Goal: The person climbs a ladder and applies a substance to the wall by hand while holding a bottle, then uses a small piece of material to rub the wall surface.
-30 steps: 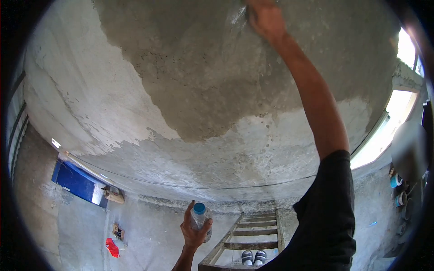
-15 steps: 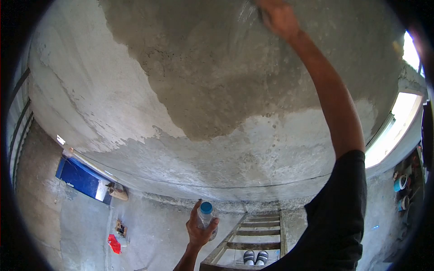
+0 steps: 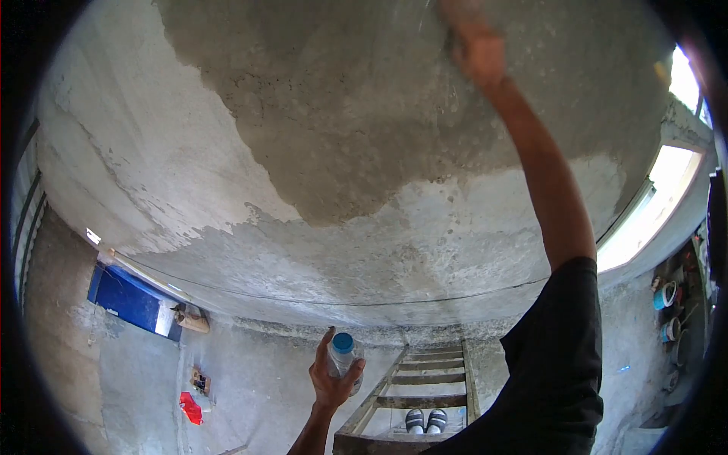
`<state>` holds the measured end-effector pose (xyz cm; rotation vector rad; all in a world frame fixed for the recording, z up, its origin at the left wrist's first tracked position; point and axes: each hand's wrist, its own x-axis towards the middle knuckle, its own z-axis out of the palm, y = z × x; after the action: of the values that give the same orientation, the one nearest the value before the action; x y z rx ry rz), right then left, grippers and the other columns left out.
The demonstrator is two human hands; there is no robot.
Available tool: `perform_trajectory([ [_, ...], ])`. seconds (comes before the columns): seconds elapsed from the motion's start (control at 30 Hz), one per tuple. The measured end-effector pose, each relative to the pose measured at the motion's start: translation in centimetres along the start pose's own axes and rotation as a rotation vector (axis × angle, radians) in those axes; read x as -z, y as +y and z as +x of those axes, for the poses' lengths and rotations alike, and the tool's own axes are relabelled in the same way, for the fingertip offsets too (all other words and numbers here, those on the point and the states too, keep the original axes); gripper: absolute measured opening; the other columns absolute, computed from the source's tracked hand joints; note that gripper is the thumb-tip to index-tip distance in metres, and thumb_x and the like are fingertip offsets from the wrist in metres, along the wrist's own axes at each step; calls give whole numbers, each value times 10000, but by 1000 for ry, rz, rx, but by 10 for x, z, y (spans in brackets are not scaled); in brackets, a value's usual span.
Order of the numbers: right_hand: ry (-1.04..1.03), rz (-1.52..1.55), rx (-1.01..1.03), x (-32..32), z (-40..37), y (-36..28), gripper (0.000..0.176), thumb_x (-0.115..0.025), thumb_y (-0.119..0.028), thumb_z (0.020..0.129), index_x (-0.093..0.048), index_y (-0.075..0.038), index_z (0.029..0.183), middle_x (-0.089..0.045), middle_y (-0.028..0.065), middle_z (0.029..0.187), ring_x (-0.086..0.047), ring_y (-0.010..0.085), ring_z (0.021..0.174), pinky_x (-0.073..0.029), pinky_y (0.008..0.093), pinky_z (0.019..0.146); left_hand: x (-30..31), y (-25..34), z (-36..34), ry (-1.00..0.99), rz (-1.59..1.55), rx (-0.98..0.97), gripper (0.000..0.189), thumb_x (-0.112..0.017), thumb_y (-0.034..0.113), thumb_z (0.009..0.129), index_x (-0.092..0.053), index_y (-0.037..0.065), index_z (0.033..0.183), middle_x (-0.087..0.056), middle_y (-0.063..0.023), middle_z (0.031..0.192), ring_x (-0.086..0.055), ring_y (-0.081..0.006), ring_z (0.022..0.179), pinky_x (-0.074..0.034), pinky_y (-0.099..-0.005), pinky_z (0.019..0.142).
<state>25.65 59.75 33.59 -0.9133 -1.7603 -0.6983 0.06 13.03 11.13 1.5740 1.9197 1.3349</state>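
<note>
My left hand (image 3: 331, 379) is wrapped round a clear plastic bottle (image 3: 343, 365) with a blue cap (image 3: 343, 343), held upright low in the view. My right arm reaches far up, and my right hand (image 3: 478, 53) is at the grey plastered wall (image 3: 334, 136). Motion smears its fingers, and a dark patch shows along its left side; whether it holds anything I cannot make out. Around that hand the wall has a large darker area, with paler plaster to the left and below.
Below me a wooden ladder (image 3: 428, 379) stands by the wall, with my sandalled feet (image 3: 426, 419) on it. A blue panel (image 3: 133, 299) and a red item (image 3: 190, 408) are at the lower left. Buckets (image 3: 664, 296) and a bright window opening (image 3: 652, 205) are on the right.
My right hand has shifted slightly down and right in the view, still blurred at the wall. My left hand keeps its hold on the bottle. The whole view has shifted a little.
</note>
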Motion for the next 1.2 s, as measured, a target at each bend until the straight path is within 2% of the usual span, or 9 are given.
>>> perform_trajectory([
  [0.13,-161,7,776,-16,-86,-59,619,-512,-26,856,-345,-231,1415,-434,78,1407,-497,252,1224,-458,376,999,-2,10,0,-23,-31,26,726,-763,212,732,-416,-14,1329,-637,-169,1045,-638,-242,942,-499,-370,848],
  [0.37,382,221,-86,30,10,-11,638,-573,28,765,-433,-151,1361,-480,119,1356,-515,270,1194,-500,365,928,-4,8,-2,-32,-17,-21,730,-767,182,726,-412,-20,1331,-641,-170,1032,-637,-237,941,-495,-364,853],
  [0.47,287,146,-105,-12,10,-30,684,-579,9,787,-361,-200,1401,-453,113,1382,-528,289,1176,-507,389,908,-3,6,0,-22,9,-23,729,-768,180,724,-414,-22,1329,-639,-174,1045,-636,-240,949,-493,-364,859],
  [0.7,-248,60,623,-18,-67,-95,768,-588,82,739,-358,-204,1414,-388,-18,1443,-467,277,1247,-431,377,1026,-5,-7,-6,-51,17,-64,750,-782,208,712,-418,-24,1324,-626,-199,1094,-639,-262,971,-494,-380,863],
  [0.83,203,147,-43,21,27,-35,677,-555,49,767,-402,-180,1386,-442,76,1400,-567,245,1134,-492,377,945,-2,-1,-7,-69,-16,-1,756,-788,214,708,-418,-21,1324,-616,-214,1124,-638,-284,991,-496,-388,868],
  [0.93,93,513,-436,84,54,-86,468,-396,33,895,-448,-49,1352,-477,152,1372,-464,280,1260,-347,378,1064,-2,-1,-5,-78,-61,68,759,-790,222,708,-418,-19,1324,-605,-226,1150,-632,-297,1013,-494,-393,876],
  [1.0,67,71,42,-26,19,-54,665,-555,45,767,-419,-183,1376,-467,105,1371,-590,265,1096,-516,399,901,-4,-6,-4,-49,12,-16,758,-791,231,711,-419,-18,1323,-625,-214,1107,-637,-287,997,-497,-386,865],
  [1.13,-102,124,743,-28,-62,-113,694,-559,69,746,-435,-206,1371,-400,20,1438,-532,256,1186,-505,414,935,-4,0,-2,-70,-33,-7,758,-791,244,713,-422,-9,1325,-640,-197,1064,-641,-281,983,-499,-381,860],
  [1.2,-54,131,689,-23,-53,-93,701,-557,77,743,-433,-204,1373,-413,8,1429,-524,252,1194,-493,406,955,-3,5,-4,-87,-3,-2,759,-790,256,714,-423,-1,1326,-645,-189,1048,-642,-282,978,-499,-379,860],
])
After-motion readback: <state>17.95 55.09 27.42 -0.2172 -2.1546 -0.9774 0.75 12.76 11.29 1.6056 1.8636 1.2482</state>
